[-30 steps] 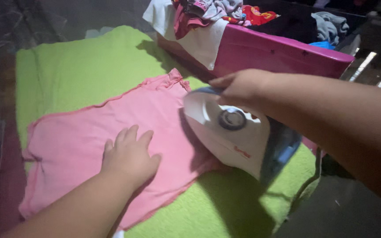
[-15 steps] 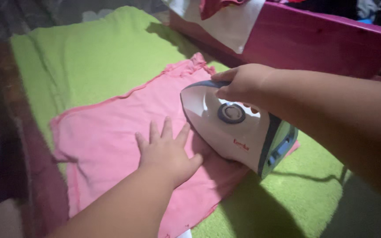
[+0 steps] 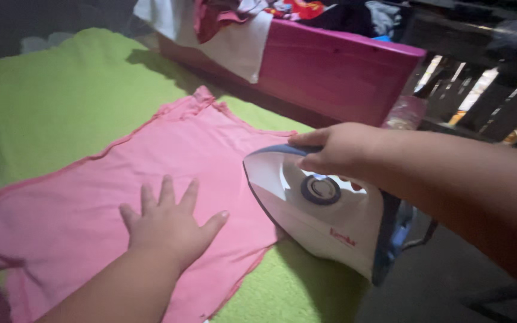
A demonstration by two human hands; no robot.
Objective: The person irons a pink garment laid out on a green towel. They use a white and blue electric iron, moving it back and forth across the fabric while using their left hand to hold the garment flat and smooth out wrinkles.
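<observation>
on green towel (image 3: 61, 96), pink garment (image 3: 121, 179), left hand (image 3: 169, 224) flat and spread on it, right hand (image 3: 336, 149) gripping white iron (image 3: 321, 218)

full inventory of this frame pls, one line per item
pink garment: 1, pink, spread flat on the green towel
green towel: 1, lime green, under the garment
iron: 1, white with blue trim, at the garment's right edge
basket: 1, magenta, behind the towel
clothes pile: several, mixed colours, in and over the basket
left hand: 1, flat on the garment, fingers spread
right hand: 1, gripping the iron's handle
</observation>
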